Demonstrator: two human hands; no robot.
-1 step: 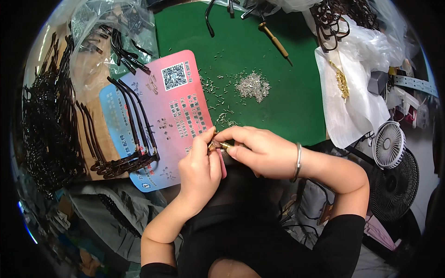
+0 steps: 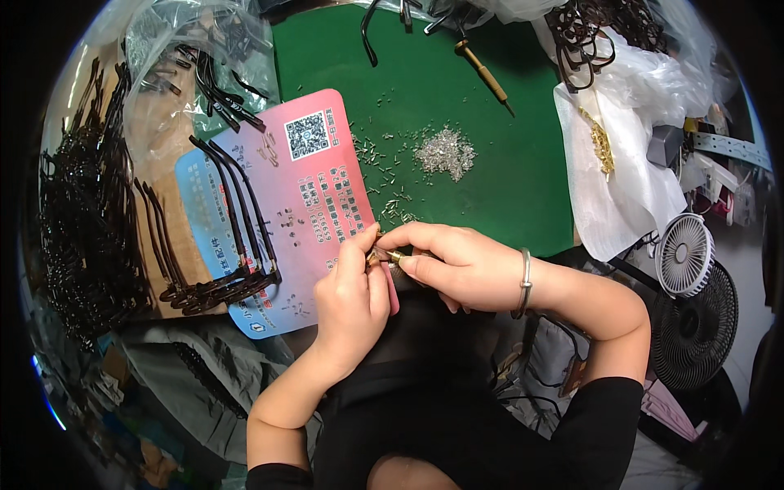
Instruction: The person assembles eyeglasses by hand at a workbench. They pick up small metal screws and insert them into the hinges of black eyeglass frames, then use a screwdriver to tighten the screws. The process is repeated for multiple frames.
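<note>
Left hand (image 2: 353, 296) tight around a brown piece (image 2: 379, 254) (outline unclear), right hand (image 2: 464, 268) around a brass-coloured cylinder (image 2: 395, 257).

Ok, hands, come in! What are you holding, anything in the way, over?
Left hand: pinching small part, mostly hidden. Right hand: gripping brass tool. Metal pile beyond, apart from both hands.

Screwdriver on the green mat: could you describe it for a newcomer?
Find the green mat. Near its top edge, right of centre, a screwdriver lies slanted. Its brass-coloured handle distinguishes it from the black eyeglass temple to its left.
</note>
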